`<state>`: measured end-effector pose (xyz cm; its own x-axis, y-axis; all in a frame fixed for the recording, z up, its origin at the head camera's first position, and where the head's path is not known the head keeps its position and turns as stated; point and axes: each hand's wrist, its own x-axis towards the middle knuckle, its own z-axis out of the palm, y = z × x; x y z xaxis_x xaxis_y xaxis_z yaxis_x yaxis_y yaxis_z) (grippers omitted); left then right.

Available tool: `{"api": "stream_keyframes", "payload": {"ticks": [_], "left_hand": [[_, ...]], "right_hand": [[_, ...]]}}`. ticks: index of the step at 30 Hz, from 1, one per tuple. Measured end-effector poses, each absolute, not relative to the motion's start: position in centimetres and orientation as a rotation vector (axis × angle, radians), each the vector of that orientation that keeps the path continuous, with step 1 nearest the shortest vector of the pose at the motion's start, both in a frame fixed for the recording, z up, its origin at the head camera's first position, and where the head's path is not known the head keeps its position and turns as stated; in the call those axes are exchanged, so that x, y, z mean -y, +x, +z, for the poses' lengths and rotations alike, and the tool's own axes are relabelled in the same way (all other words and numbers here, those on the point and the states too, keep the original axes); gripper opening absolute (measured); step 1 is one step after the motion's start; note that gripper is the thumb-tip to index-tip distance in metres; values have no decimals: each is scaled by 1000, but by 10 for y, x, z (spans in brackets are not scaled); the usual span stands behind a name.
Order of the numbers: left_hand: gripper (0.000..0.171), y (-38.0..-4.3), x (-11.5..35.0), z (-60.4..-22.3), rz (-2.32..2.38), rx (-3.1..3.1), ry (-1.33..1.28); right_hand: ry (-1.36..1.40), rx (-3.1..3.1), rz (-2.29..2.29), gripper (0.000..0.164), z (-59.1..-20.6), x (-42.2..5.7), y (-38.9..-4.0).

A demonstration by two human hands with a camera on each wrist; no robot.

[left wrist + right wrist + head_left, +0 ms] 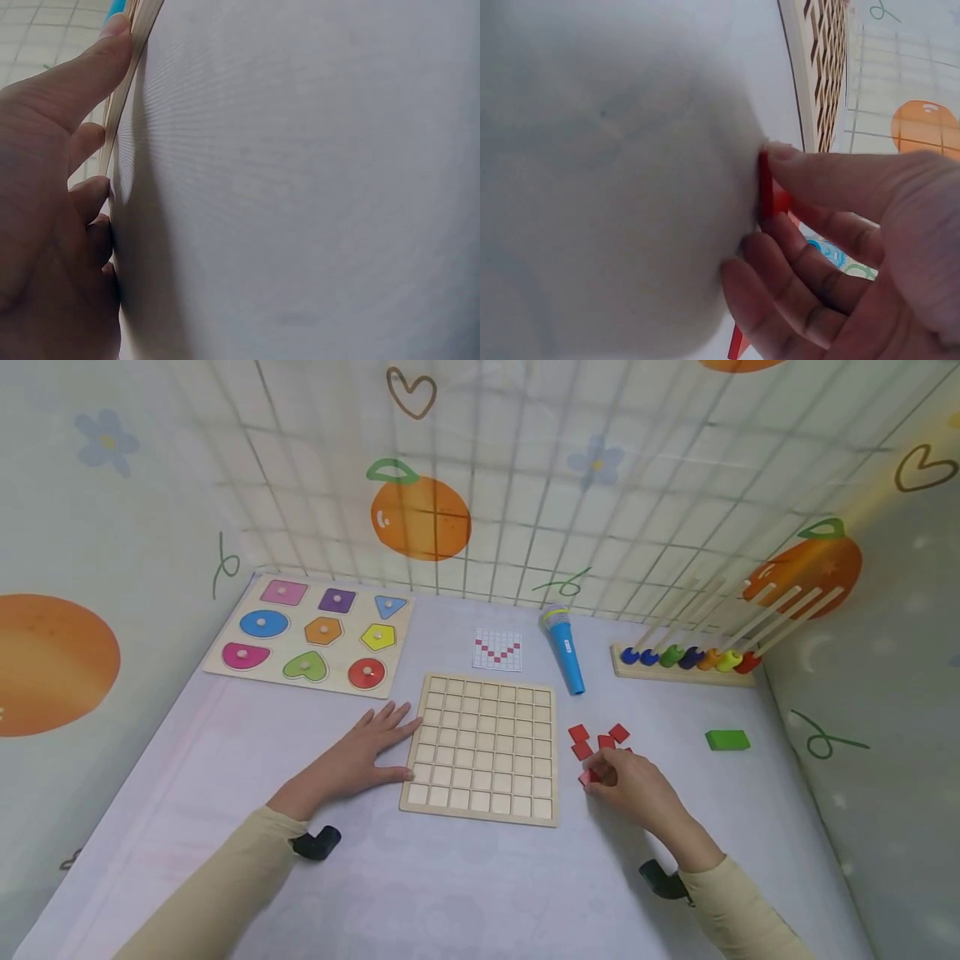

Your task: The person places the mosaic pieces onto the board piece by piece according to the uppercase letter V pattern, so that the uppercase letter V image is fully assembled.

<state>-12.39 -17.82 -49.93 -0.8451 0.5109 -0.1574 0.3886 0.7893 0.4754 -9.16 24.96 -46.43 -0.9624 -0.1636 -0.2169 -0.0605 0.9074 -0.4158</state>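
A wooden grid board (pixel 553 752) with square recesses lies flat on the table. My left hand (pixel 367 752) is spread at its left side, with the thumb and a fingertip against the board's edge. The left wrist view shows that thumb (pixel 105 67) on the wooden rim. To the right of the board, my right hand (pixel 633 785) pinches a red square tile (pixel 766 184) between thumb and fingers, low over the table. Several more red tiles (pixel 578 733) lie loose just beyond those fingers, some partly hidden by the hand.
Behind the board lies a small pattern card (pixel 497 650) with red squares, and a blue toy microphone (pixel 566 652) beside it. A shape puzzle (pixel 341 681) is at back left. A pegged bead stand (pixel 682 675) and a green block (pixel 727 740) are on the right.
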Motion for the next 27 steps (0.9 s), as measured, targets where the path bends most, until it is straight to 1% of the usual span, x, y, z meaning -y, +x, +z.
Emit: {"api": "stream_keyframes", "payload": {"ticks": [18,27], "left_hand": [[91,-124,178,-500,619,-2694,688],[90,-123,176,-496,633,-2695,666]], "right_hand": [[-250,-2769,-645,29,-466,-256,-95],[-267,-2732,-719,24,-466,-256,-98]]}}
